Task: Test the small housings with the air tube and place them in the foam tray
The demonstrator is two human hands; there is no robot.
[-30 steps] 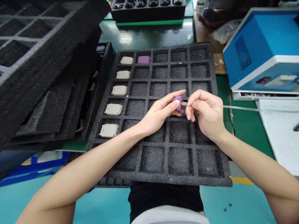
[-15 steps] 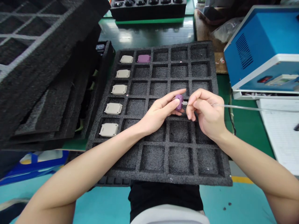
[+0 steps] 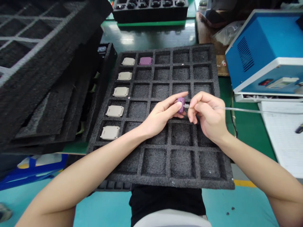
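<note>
My left hand (image 3: 162,115) is closed on a small purple watch case (image 3: 181,105), turned on edge between thumb and fingers. Just right of it, my right hand (image 3: 207,112) pinches a thin clear tube (image 3: 246,110), whose pale tip (image 3: 187,106) points at the case. Whether the tip touches the case, I cannot tell. Both hands are over a black foam tray (image 3: 169,147) with square compartments. Pale watch cases (image 3: 115,111) fill several compartments of its left column, and another purple case (image 3: 145,61) lies in the back row.
Black foam trays (image 3: 47,47) are stacked high at the left. A blue machine (image 3: 267,47) stands at the back right, with a paper sheet (image 3: 284,135) in front. Another foam box (image 3: 151,13) holding dark rounded parts sits at the far back.
The view has shifted slightly. Both hands keep nearly the same place and grip, with the purple case tilted a little differently.
</note>
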